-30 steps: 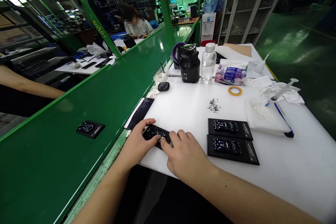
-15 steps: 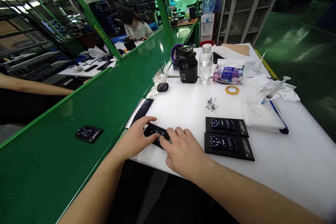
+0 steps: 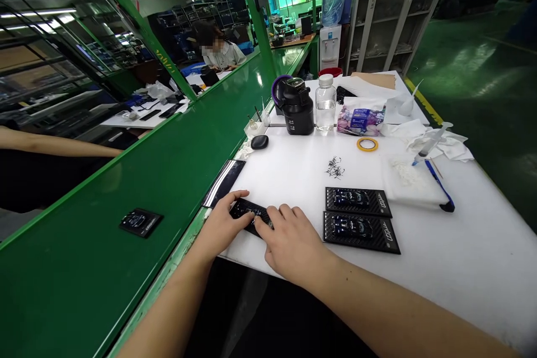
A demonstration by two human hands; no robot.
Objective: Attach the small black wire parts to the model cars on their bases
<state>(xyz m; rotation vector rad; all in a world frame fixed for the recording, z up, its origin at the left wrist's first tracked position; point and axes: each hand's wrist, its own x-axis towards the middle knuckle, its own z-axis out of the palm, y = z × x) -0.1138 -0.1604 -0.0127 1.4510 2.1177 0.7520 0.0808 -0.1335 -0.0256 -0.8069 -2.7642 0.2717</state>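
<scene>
A small dark model car on a black base plate (image 3: pixel 248 213) lies at the table's near left edge. My left hand (image 3: pixel 222 226) grips its left end, forefinger along the far edge and thumb on the car. From the right, my right hand (image 3: pixel 293 240) presses thumb and forefinger on the car and plate, its other fingers curled; it partly hides the plate's right end. Just right of it, two similar plates with dark cars lie one behind the other, the far one (image 3: pixel 380 203) and the near one (image 3: pixel 390 238).
Black clippings (image 3: pixel 334 168) lie mid-table. Behind stand a black jug (image 3: pixel 298 112) and a clear bottle (image 3: pixel 325 109); a yellow tape roll (image 3: pixel 359 145), tissues and a syringe (image 3: pixel 432 145) are to the right. Another model (image 3: pixel 141 222) sits on the green ledge (image 3: pixel 84 268). A person sits beyond.
The view has shifted slightly, so the table items appear a little further left. Both hands keep nearly the same place on the plate.
</scene>
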